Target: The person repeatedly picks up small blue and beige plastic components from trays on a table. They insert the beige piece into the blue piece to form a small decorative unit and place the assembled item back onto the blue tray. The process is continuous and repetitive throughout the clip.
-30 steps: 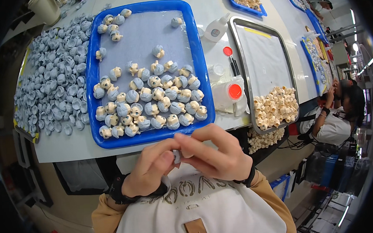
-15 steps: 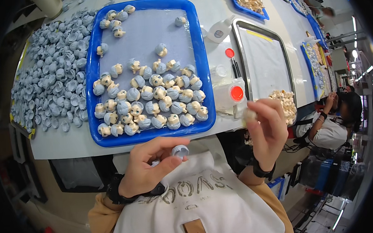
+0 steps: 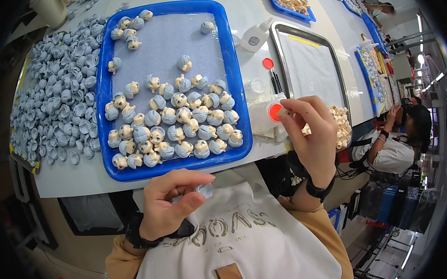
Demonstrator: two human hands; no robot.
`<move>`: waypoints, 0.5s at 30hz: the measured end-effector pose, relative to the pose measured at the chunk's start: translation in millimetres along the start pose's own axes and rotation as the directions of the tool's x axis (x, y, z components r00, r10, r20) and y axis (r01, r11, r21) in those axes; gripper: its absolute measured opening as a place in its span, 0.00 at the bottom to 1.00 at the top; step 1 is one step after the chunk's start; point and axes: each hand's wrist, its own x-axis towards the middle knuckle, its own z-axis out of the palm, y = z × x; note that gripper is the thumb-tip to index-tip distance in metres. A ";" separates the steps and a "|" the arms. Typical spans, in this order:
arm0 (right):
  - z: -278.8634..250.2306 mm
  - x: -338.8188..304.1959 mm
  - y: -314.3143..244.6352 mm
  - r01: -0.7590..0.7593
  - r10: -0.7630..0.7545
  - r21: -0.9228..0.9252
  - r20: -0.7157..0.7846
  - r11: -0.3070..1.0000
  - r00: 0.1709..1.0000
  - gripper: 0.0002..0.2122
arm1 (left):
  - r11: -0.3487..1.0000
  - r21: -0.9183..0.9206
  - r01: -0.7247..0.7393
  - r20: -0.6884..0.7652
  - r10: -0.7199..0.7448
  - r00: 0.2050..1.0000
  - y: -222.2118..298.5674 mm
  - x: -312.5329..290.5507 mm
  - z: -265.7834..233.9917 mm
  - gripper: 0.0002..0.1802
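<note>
My left hand (image 3: 169, 205) is closed in a pinch on a small light-blue doll hair piece (image 3: 205, 191), a hollow shell, just in front of the blue tray. My right hand (image 3: 317, 134) pinches a small pale doll head part (image 3: 286, 113) at its fingertips, mostly hidden by the fingers. Those fingertips are over or beside a clear container with a round red top (image 3: 274, 111); whether they touch it I cannot tell. Pale doll heads with blue hair (image 3: 183, 115) lie in rows in the blue tray (image 3: 179, 169).
Left of the tray spreads a heap of blue hair shells (image 3: 62, 92). To the right are a white squeeze bottle (image 3: 255, 38), thin dark tools (image 3: 275, 80), a lined metal tray (image 3: 305, 64) and pale parts (image 3: 340, 126) in its near corner. A co-worker (image 3: 391, 148) sits farther right.
My right hand has moved up and left with the pale part, to the red-topped container. The left hand has shifted slightly left, turning the hair piece. The whole view has shifted a little.
</note>
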 end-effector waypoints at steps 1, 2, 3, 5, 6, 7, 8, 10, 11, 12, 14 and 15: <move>-0.5 0.0 0.1 0.010 -0.010 -0.018 0.018 1.000 1.000 0.07 | 1.000 -0.016 0.006 -0.016 -0.006 1.000 -0.1 0.6 0.4 0.21; -0.2 0.2 0.3 0.022 -0.021 -0.034 0.038 0.999 0.999 0.07 | 0.999 -0.030 0.012 -0.034 -0.013 0.999 -0.5 1.2 1.6 0.21; 0.0 0.0 0.0 0.015 -0.014 -0.036 0.037 0.999 0.999 0.07 | 0.999 -0.045 0.018 -0.052 -0.020 0.998 -0.8 1.9 3.1 0.22; 0.2 -1.3 -0.8 0.000 0.002 -0.040 0.035 0.999 0.999 0.08 | 0.999 -0.022 0.035 -0.105 -0.037 0.994 5.2 4.0 9.8 0.22; -0.1 -1.9 -0.5 0.006 -0.005 -0.037 0.041 0.999 0.999 0.08 | 0.999 -0.011 0.044 -0.131 -0.045 0.990 7.2 4.5 11.6 0.21; -0.8 -2.4 0.2 0.013 -0.011 -0.034 0.046 0.999 0.999 0.08 | 0.998 -0.025 0.052 -0.127 -0.055 0.990 6.7 4.5 11.4 0.21; -1.5 -2.7 0.4 0.019 -0.017 -0.032 0.050 0.999 0.999 0.08 | 0.997 -0.039 0.061 -0.122 -0.065 0.990 6.3 4.2 11.3 0.21; -0.6 -3.6 1.8 0.041 -0.040 -0.029 0.041 0.999 0.998 0.09 | 0.998 -0.036 0.057 -0.108 -0.060 0.992 4.4 4.1 9.9 0.22; -0.1 -4.2 2.7 0.053 -0.052 -0.029 0.035 0.998 0.998 0.09 | 0.999 -0.019 0.043 -0.099 -0.045 0.994 2.5 4.3 8.2 0.22; 0.1 -4.8 3.5 0.054 -0.053 -0.033 0.035 0.998 0.998 0.09 | 1.000 -0.003 0.029 -0.090 -0.029 0.996 1.7 4.6 7.1 0.22; -0.2 -5.8 5.0 0.056 -0.055 -0.042 0.035 0.998 0.998 0.10 | 0.999 0.033 0.012 -0.088 -0.009 0.996 2.5 5.8 6.6 0.21; -0.3 -5.8 5.3 0.057 -0.056 -0.040 0.033 0.998 0.998 0.10 | 0.999 0.051 0.003 -0.087 0.002 0.996 2.9 6.0 6.4 0.21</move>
